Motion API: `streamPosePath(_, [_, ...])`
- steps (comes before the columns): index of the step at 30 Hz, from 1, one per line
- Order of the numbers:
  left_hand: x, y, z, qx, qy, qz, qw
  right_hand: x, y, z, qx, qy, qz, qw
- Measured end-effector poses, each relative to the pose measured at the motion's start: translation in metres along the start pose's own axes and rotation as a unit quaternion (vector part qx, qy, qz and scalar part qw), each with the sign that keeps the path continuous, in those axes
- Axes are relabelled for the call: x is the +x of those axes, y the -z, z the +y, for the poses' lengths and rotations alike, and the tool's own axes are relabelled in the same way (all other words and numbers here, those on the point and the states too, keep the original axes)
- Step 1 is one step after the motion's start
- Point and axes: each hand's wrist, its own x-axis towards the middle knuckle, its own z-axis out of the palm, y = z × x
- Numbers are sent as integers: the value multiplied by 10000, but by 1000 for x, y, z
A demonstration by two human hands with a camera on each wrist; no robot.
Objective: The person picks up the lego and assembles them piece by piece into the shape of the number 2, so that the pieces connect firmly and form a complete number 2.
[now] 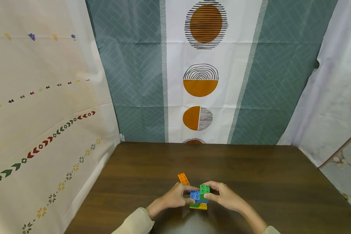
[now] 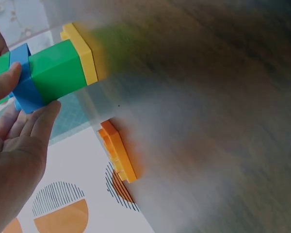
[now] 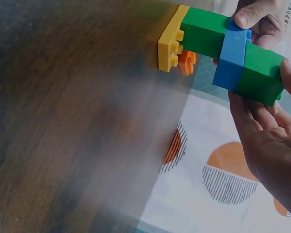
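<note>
Both the left hand [image 1: 175, 196] and right hand [image 1: 223, 195] pinch a brick stack [image 1: 199, 197] standing on the desk [image 1: 266, 182]. An orange brick [image 1: 183, 178] lies just behind it.

Table: a dark brown wooden table [image 1: 251, 175] with a visible grain is seen filling the lower part of the head view.
Loose brick: a flat orange plastic building brick [image 1: 183, 178] is laid on the table, towards its far side; it is also seen in the left wrist view [image 2: 117, 158].
Back wall: a teal cloth backdrop [image 1: 134, 71] with a faint herringbone pattern is hung behind the table.
Centre panel: a white fabric strip [image 1: 201, 81] printed with orange circles and black line patterns is set down the middle of the backdrop.
Left wall: a cream cloth [image 1: 41, 113] trimmed with rows of small red and green arrows and yellow flowers is hung at the left.
Right wall: a plain white sheet [image 1: 333, 97] is draped at the right.
</note>
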Motion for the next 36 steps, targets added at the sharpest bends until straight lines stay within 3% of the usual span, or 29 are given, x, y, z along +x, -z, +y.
streamPosePath(8, [-3,17,-8,-194,-19,-234,9995,2,2,-2,-32,48,-103,9999])
streamPosePath(17, [-3,50,-23,470,-64,385,9981,5,2,-3,-73,72,-101,9999])
streamPosePath(23, [4,60,-30,722,25,545,9959,4,4,0,-99,-20,-96,9999])
streamPosePath(31, [13,65,-43,1079,-131,314,9936,4,3,-1,-261,-84,-60,9996])
streamPosePath(36, [18,66,-52,1252,-30,143,9920,5,1,-2,-183,-99,-91,9997])
